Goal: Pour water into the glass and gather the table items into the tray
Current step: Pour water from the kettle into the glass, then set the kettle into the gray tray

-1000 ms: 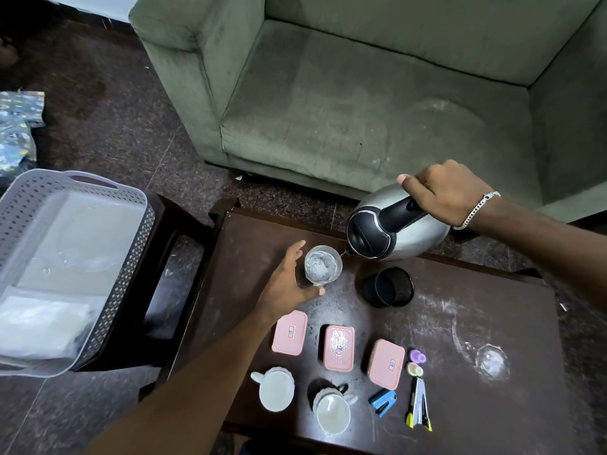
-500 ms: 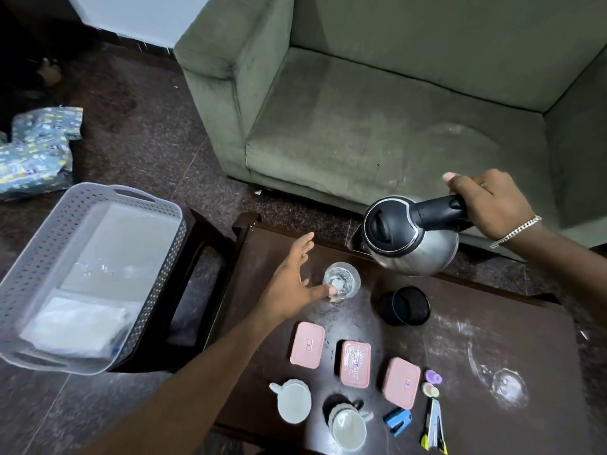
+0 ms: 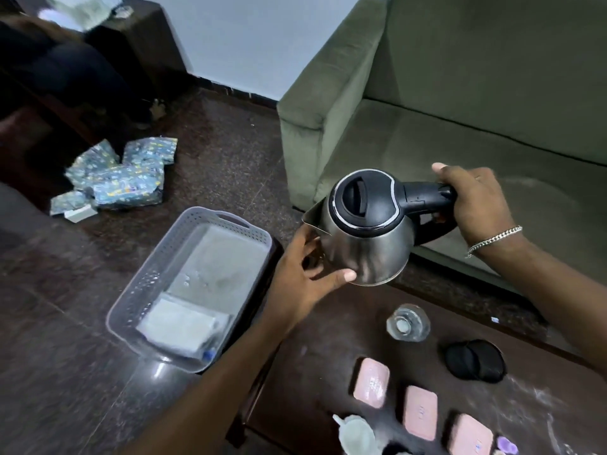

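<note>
The kettle (image 3: pixel 368 231) hangs in the air, upright and level, above the far left corner of the bench (image 3: pixel 328 372), its spout pointing left toward the tray (image 3: pixel 154 290). The glass (image 3: pixel 408 323) stands on the bench below and to the right, clear liquid in it, so the pour looks done; the step in hand seems to be carrying the kettle over to the tray. To do that well, keep the body level so nothing slops from the spout, keep the weight on the handle, and set it down on the bare far half of the tray — the near half holds a pale folded packet.

The right hand (image 3: pixel 473 205) is wrapped tight round the black handle, fingers curled under, thumb on top. The left hand (image 3: pixel 305 274) is half spread — thumb (image 3: pixel 341 276) laid against the lower steel wall, the other fingers cupped beneath the spout, steadying rather than gripping.

Three pink boxes (image 3: pixel 371 382), a black lid (image 3: pixel 476 362) and a white cup (image 3: pixel 358 435) wait on the bench.
</note>
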`<act>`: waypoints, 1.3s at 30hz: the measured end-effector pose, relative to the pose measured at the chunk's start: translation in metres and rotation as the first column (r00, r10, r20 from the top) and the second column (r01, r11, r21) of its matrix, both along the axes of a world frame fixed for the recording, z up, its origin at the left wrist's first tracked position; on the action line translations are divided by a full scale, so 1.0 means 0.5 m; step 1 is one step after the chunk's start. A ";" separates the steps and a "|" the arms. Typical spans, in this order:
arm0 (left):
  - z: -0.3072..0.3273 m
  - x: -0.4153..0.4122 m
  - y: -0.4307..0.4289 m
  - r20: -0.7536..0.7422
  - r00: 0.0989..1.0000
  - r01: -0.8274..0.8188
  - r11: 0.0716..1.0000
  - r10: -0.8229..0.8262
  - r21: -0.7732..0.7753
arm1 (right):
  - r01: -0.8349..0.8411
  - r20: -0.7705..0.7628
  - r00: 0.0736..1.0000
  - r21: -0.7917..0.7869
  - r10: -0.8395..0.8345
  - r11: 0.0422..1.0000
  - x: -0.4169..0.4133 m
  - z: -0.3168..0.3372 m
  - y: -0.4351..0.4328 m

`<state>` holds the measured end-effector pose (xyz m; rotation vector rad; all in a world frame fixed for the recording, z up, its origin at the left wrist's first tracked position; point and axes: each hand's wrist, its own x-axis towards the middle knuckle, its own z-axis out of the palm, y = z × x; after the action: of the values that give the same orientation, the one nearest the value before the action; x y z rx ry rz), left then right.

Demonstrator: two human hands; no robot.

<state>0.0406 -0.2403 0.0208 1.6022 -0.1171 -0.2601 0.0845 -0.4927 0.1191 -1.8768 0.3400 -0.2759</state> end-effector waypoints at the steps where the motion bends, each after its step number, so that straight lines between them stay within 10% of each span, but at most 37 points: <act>1: 0.014 0.005 0.031 0.019 0.999 -0.034 0.999 0.034 -0.007 | -0.017 0.020 1.000 0.020 0.016 1.000 0.014 0.002 0.035; 14: 0.040 0.091 0.372 0.149 0.979 -0.159 0.980 0.141 0.116 | -0.068 -0.036 0.996 0.209 0.077 0.976 0.159 -0.076 0.388; 39: -0.165 0.108 0.481 -0.149 0.957 -0.230 0.964 0.249 0.136 | -0.191 -0.226 0.940 0.278 0.257 0.942 0.190 -0.324 0.528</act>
<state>0.0948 0.0003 -0.0616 1.6860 0.2241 -0.2125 0.1795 -0.2287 -0.0427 -1.6803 0.3155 0.1662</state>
